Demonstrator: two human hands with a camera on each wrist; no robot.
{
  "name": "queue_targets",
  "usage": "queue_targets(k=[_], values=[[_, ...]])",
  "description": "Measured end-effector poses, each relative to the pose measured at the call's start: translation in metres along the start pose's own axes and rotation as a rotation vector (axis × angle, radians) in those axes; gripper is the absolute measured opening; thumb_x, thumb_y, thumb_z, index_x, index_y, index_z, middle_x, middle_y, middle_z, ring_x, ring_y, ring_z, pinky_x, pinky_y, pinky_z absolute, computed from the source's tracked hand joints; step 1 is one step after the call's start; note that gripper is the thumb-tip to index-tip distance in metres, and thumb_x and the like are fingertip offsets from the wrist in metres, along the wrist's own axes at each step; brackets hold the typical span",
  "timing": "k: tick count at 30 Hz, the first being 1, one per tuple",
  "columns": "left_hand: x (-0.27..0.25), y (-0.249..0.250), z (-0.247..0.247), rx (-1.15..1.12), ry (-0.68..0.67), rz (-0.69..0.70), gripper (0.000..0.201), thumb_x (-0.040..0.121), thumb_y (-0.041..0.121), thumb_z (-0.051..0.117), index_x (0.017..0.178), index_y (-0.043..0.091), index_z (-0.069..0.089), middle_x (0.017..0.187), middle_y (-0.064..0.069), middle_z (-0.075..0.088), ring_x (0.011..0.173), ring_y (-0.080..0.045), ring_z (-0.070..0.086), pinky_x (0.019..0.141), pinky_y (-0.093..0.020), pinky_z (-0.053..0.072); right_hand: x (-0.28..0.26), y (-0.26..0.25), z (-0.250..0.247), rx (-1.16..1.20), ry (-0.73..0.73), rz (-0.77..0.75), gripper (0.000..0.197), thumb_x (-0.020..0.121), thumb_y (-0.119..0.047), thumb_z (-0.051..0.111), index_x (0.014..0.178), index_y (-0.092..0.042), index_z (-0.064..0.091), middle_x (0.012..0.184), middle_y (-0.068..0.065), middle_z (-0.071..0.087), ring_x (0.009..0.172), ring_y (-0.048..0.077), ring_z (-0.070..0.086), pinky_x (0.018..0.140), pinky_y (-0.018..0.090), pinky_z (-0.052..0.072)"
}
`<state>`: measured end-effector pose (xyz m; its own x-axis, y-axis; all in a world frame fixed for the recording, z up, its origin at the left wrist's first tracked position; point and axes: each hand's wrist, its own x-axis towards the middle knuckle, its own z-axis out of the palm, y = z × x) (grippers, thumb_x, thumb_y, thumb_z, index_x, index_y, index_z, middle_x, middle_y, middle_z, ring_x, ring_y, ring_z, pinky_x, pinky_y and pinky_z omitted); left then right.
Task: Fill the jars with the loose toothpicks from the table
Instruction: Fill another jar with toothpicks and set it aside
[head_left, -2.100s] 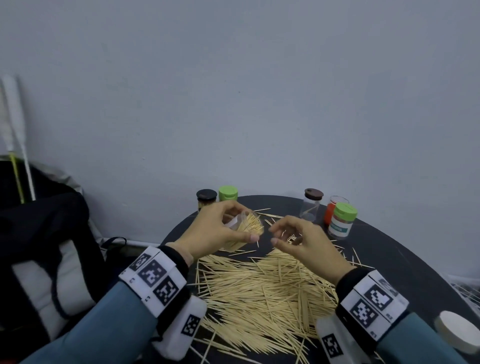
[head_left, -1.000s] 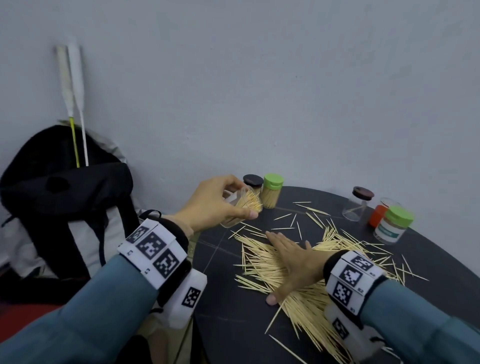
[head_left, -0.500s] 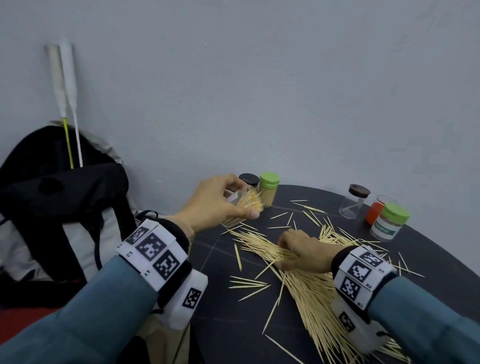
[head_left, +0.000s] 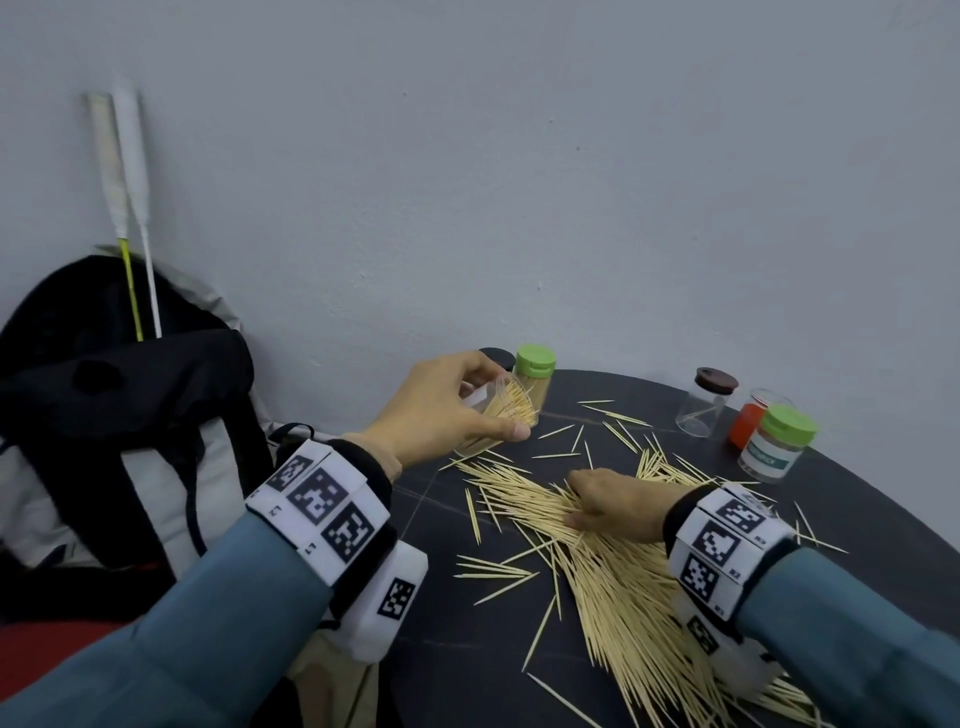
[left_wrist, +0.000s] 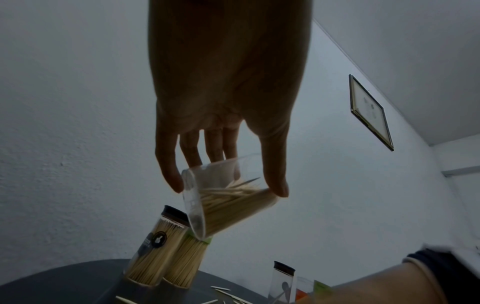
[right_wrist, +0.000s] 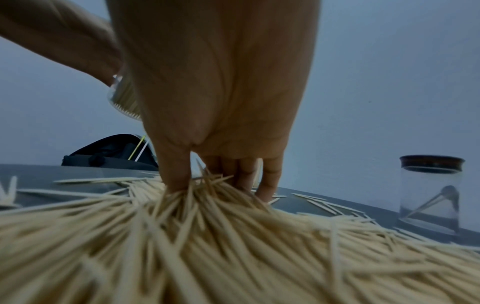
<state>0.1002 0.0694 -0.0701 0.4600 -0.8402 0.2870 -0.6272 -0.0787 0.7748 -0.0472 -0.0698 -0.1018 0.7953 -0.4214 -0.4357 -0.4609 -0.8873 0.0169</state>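
Observation:
My left hand (head_left: 447, 410) (left_wrist: 226, 174) holds a clear open jar (head_left: 501, 415) (left_wrist: 228, 203) tilted above the table's far left, partly filled with toothpicks. My right hand (head_left: 608, 501) (right_wrist: 221, 181) is down on the big heap of loose toothpicks (head_left: 623, 582) (right_wrist: 233, 246), thumb and fingers curled around a bunch at its far end. Behind the left hand stand two full jars, one with a green lid (head_left: 535, 374) (left_wrist: 187, 265) and one with a dark lid (left_wrist: 155, 251).
At the table's far right stand a near-empty clear jar with a dark lid (head_left: 709, 408) (right_wrist: 430, 195), an orange jar (head_left: 748, 421) and a green-lidded labelled jar (head_left: 776, 441). A black backpack (head_left: 114, 415) leans beside the round dark table (head_left: 441, 649).
The right hand went from pinching near the jar, to pressing flat on the heap, to curling its fingers around a bunch. The left hand keeps the jar tilted in the same place.

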Motion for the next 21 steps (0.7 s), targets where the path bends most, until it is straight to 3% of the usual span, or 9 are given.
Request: queue_targets(k=[3, 5, 8, 12, 17, 21], values=[[-0.001, 0.002, 0.001, 0.009, -0.003, 0.002, 0.053, 0.067, 0.033, 0.082, 0.112, 0.021, 0.058, 0.097, 0.016, 0.054, 0.084, 0.006, 0.047, 0.061, 0.002, 0.038, 0.001, 0.001, 0.000, -0.039, -0.008, 0.017, 0.038, 0.101, -0.030, 0.037, 0.125, -0.001, 0.040, 0.130, 0.013, 0.046, 0.120, 0.024, 0.044, 0.099, 0.032, 0.035], [-0.001, 0.003, 0.001, 0.013, -0.005, 0.004, 0.054, 0.067, 0.033, 0.082, 0.114, 0.021, 0.059, 0.096, 0.017, 0.054, 0.083, 0.006, 0.047, 0.061, 0.001, 0.038, 0.002, 0.001, 0.002, -0.041, -0.010, 0.025, 0.038, 0.101, -0.029, 0.035, 0.125, -0.001, 0.040, 0.130, 0.013, 0.045, 0.120, 0.025, 0.044, 0.099, 0.033, 0.035], [0.000, 0.005, 0.003, 0.017, -0.013, 0.000, 0.054, 0.067, 0.033, 0.082, 0.115, 0.021, 0.059, 0.098, 0.015, 0.054, 0.089, 0.001, 0.048, 0.061, -0.003, 0.036, 0.003, 0.003, 0.003, 0.021, -0.010, 0.039, 0.032, 0.101, -0.023, 0.034, 0.123, -0.001, 0.040, 0.129, 0.015, 0.047, 0.117, 0.026, 0.047, 0.099, 0.036, 0.037], [0.002, 0.006, 0.006, 0.009, -0.020, -0.005, 0.055, 0.067, 0.034, 0.082, 0.115, 0.021, 0.058, 0.097, 0.017, 0.054, 0.088, 0.003, 0.048, 0.062, -0.003, 0.034, 0.001, 0.009, 0.004, 0.107, 0.024, 0.038, 0.026, 0.102, -0.016, 0.026, 0.120, 0.000, 0.037, 0.123, 0.018, 0.052, 0.099, 0.022, 0.049, 0.094, 0.035, 0.040], [0.005, 0.007, 0.011, -0.026, -0.020, 0.016, 0.055, 0.066, 0.032, 0.083, 0.114, 0.019, 0.059, 0.095, 0.016, 0.056, 0.082, 0.009, 0.048, 0.062, 0.003, 0.038, -0.004, 0.019, 0.003, 0.118, 0.057, 0.005, 0.017, 0.102, -0.017, 0.030, 0.110, -0.006, 0.041, 0.119, 0.015, 0.053, 0.095, 0.018, 0.046, 0.088, 0.029, 0.037], [0.009, 0.008, 0.015, -0.043, -0.009, 0.023, 0.056, 0.065, 0.032, 0.083, 0.114, 0.018, 0.061, 0.096, 0.014, 0.059, 0.083, 0.007, 0.051, 0.061, 0.004, 0.038, -0.008, 0.030, 0.003, 0.231, 0.128, -0.023, 0.014, 0.103, -0.020, 0.031, 0.100, -0.009, 0.041, 0.105, 0.008, 0.055, 0.096, 0.019, 0.053, 0.086, 0.028, 0.041]])
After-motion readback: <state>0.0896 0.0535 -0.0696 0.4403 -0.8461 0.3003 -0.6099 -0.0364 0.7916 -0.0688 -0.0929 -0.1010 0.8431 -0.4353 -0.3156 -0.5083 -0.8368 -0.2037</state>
